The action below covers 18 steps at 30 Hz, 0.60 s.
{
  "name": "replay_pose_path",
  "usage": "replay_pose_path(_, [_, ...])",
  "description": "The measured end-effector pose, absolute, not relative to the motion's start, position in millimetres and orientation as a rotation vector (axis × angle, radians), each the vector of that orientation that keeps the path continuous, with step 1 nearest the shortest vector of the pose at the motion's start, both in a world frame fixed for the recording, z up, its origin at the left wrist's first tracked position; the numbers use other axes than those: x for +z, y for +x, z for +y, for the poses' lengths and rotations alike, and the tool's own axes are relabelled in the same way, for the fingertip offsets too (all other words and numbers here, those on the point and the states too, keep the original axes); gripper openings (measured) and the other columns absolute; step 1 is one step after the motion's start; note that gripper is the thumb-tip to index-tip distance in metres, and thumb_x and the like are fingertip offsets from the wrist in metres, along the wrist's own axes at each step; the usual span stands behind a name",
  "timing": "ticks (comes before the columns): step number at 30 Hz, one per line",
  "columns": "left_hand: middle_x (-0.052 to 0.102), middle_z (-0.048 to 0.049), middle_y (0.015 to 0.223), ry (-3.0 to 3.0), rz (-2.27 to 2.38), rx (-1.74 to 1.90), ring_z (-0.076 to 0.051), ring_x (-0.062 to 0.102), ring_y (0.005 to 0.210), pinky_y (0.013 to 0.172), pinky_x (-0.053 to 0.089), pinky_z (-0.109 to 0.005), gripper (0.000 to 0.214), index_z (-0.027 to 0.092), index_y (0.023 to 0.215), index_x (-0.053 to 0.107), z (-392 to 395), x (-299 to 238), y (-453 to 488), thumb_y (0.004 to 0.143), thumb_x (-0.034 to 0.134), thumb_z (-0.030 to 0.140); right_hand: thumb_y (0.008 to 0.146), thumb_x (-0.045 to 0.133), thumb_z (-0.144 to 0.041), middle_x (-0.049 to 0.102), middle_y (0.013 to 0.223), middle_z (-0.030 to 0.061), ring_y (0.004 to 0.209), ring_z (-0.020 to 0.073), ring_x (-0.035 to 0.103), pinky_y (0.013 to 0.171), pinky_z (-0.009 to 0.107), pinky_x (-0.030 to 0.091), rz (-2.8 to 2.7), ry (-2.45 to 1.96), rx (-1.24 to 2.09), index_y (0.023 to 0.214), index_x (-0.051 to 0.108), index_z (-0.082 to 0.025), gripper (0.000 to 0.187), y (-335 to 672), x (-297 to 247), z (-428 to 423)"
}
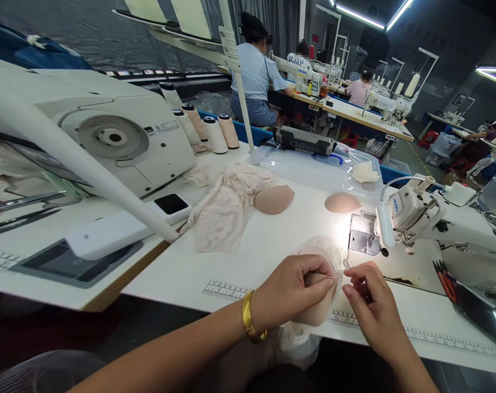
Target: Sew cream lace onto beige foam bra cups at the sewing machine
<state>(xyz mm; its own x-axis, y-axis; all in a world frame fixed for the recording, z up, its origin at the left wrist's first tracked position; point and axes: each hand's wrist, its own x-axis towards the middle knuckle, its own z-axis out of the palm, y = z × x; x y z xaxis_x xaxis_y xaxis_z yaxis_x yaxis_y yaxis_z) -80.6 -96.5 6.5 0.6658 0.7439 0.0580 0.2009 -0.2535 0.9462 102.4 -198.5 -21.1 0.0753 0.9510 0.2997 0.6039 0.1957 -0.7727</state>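
Observation:
My left hand (291, 289) is closed around a beige foam bra cup with lace over it (318, 311), pinching its edge at the table's front edge. My right hand (368, 303) sits just right of it, fingers curled and pinched close to the cup; a thin thread seems to run between the two hands. Both hands are just in front of the white sewing machine's needle plate (365, 240). Two more beige cups lie farther back, one (275, 199) beside a heap of cream lace fabric (225, 204), the other (342, 203) alone.
The sewing machine head (415, 210) stands at right with a lamp lit. Another white machine (108, 142) fills the left. Several thread cones (215, 134) and a clear plastic bin (313, 166) sit at the back. Other people sit at benches beyond. Red-handled snips (447, 278) lie at right.

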Motion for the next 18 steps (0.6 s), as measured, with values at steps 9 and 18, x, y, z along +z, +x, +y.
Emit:
replay_pose_path(9, [0.068,0.0012,0.071,1.808,0.780,0.606,-0.014,0.058,0.068,0.070,0.049,-0.024,0.017,0.018,0.069,0.067,-96.4,6.4,-83.8,0.080,0.061,0.030,0.101,0.048,-0.024,0.051,0.086,0.0009,0.074,0.0153,0.051,0.063,0.028,0.046,-1.657,-1.491,0.499,0.087,0.054,-0.023,0.015,107.0,-17.1,-196.1])
replay_pose_path(18, [0.067,0.0016,0.072,1.804,0.726,0.574,-0.014,0.058,0.069,0.069,0.048,-0.024,0.012,0.017,0.071,0.067,-97.1,3.6,-78.4,0.077,0.060,0.025,0.094,0.045,-0.010,0.050,0.101,0.0054,0.092,0.0197,0.055,0.072,0.030,0.050,-1.754,-1.344,0.387,0.096,0.048,-0.025,0.015,88.0,-6.4,-205.7])
